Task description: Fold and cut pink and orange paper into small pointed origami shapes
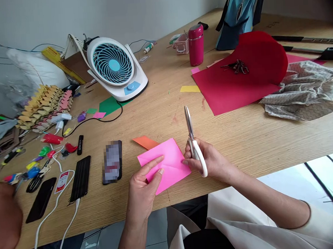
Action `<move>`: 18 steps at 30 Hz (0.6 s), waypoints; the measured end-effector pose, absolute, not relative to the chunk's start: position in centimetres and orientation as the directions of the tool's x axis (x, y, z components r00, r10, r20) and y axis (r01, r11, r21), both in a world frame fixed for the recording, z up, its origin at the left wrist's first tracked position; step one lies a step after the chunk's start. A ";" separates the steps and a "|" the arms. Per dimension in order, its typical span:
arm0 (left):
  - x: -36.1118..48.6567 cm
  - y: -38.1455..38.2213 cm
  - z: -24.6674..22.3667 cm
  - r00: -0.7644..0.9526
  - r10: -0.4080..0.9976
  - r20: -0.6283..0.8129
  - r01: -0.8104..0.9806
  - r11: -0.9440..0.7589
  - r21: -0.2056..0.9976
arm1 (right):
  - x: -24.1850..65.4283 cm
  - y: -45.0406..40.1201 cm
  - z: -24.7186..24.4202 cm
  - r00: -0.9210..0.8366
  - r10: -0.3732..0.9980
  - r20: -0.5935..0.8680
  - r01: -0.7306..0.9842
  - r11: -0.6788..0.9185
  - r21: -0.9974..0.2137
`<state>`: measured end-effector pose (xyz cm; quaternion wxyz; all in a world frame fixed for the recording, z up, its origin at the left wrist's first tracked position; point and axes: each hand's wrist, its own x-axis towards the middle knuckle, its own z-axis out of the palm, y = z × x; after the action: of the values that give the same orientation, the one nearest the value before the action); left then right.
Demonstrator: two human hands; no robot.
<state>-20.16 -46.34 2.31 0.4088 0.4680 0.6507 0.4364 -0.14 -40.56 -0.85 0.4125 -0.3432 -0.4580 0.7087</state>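
A pink square of paper [171, 167] with faint crease lines is held just above the table's front edge. My left hand [146, 184] pinches its left side between thumb and fingers. White-handled scissors [199, 156] are in my right hand [206, 157], blades pointing up and nearly closed; its fingertips touch the paper's right corner. Behind the pink paper lies an orange piece [145, 142], partly covered by it.
A phone [116, 161], a black power bank [81, 178] and white cables lie left. A fan [118, 67], a pink bottle [196, 45] and red sheets [223, 87] stand or lie farther back. Another person's arm [4, 217] shows at the left edge.
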 end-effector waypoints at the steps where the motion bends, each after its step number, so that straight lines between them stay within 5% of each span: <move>1: -20.1 -46.4 2.4 -0.232 0.967 -0.109 0.264 0.171 0.949 | -0.2 -40.7 -0.8 -0.426 0.898 -0.106 -0.274 -0.240 -0.931; 12: -19.6 -47.3 3.3 -0.227 0.974 0.023 0.440 0.081 0.894 | -0.3 -41.6 -2.2 -0.417 0.907 -0.054 -0.238 -0.167 -0.957; 18: -19.5 -47.4 3.3 -0.282 0.959 0.019 0.376 0.092 0.922 | -0.2 -41.8 -2.4 -0.444 0.895 -0.049 -0.244 -0.174 -0.954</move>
<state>-19.53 -47.40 3.33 0.3253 0.5031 0.6635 0.4481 -0.19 -41.84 -2.37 0.4118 -0.3296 -0.4935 0.6915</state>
